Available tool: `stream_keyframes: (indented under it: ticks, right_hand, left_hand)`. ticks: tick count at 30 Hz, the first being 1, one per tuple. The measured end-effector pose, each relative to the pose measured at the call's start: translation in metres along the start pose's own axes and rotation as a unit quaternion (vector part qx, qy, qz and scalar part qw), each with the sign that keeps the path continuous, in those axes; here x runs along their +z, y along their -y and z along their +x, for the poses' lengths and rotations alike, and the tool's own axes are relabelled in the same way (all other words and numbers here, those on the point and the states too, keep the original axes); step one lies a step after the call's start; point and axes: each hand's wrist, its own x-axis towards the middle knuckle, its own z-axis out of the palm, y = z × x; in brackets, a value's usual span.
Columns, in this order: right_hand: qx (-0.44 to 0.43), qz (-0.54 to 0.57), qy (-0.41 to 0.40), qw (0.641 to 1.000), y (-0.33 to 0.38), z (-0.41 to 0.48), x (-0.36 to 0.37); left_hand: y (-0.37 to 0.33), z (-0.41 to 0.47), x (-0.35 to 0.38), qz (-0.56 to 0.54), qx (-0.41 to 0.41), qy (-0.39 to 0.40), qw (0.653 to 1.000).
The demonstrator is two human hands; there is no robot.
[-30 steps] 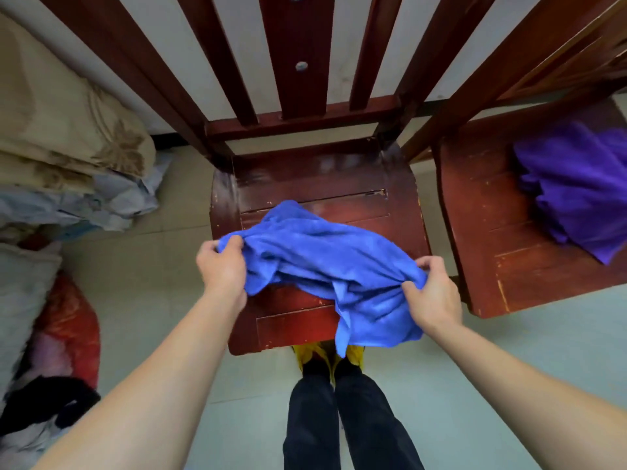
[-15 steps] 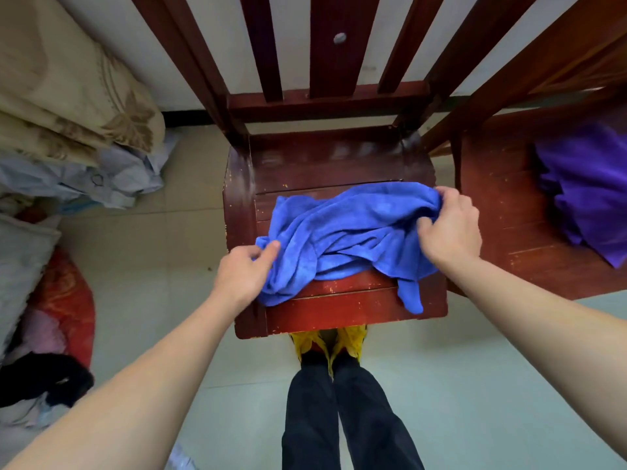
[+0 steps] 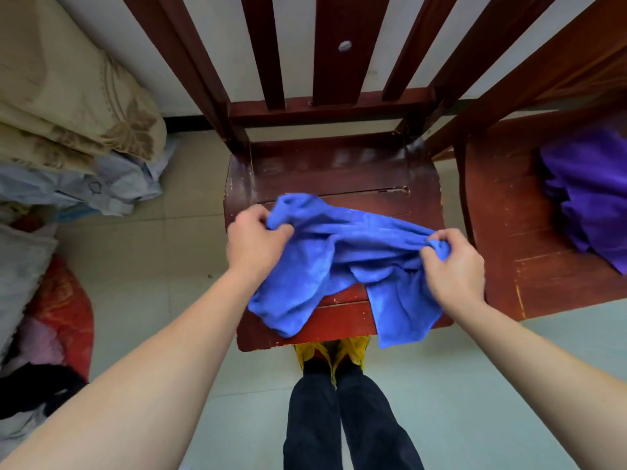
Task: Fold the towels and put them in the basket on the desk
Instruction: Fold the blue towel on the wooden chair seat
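Over the dark red wooden chair seat (image 3: 332, 174), both hands hold a crumpled bright blue microfibre towel (image 3: 342, 262). Left hand (image 3: 255, 244) has its grip clamped on a bunched top corner; right hand (image 3: 453, 262) has its grip pinched shut on the opposite bunched end. Towel sags between them, partly resting on the seat, with two lobes draped over the front edge, the right one hanging past it toward the floor.

Risks as I read them:
- Each grip holds a wad, not a clean corner. Pulling apart from here likely gives a twisted band, not a flat sheet, so the fold comes out skewed.
- Hanging right lobe can brush the tiled floor (image 3: 509, 385) or catch on the chipped seat front if the towel is dragged back.
- Microfibre clings to itself; layers may stay stuck and hide the true edges.
- Seat is narrow for laying the towel flat, so a spread towel may slide off the front.

Second towel, a rumpled purple cloth (image 3: 590, 198), sits unfolded on the neighbouring red wooden chair (image 3: 502, 232), well apart from the hands. No basket or desk surface in view, so the carry path can't be judged. Task looks early: nothing folded yet.
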Motion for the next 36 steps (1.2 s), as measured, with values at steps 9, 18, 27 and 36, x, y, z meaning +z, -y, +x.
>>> stream_keyframes:
  ticks: [9, 18, 27, 36]
  right_hand:
    - [-0.024, -0.234, 0.222, 0.946, -0.012, -0.031, 0.012]
    - [-0.176, -0.193, 0.216, 0.941, 0.071, 0.015, 0.041]
    - [-0.095, -0.042, 0.093, 0.99, 0.034, -0.003, 0.023]
    - [-0.097, -0.206, 0.078, 0.971, 0.034, 0.003, 0.014]
  left_hand:
    - [0.026, -0.014, -0.01, 0.163, 0.148, 0.171, 0.96]
    - [0.053, -0.003, -0.004, 0.036, -0.099, 0.073, 0.992]
    - [0.018, -0.02, -0.008, 0.017, 0.079, -0.063, 0.995]
    - [0.044, -0.015, 0.006, -0.018, -0.057, -0.054, 0.997]
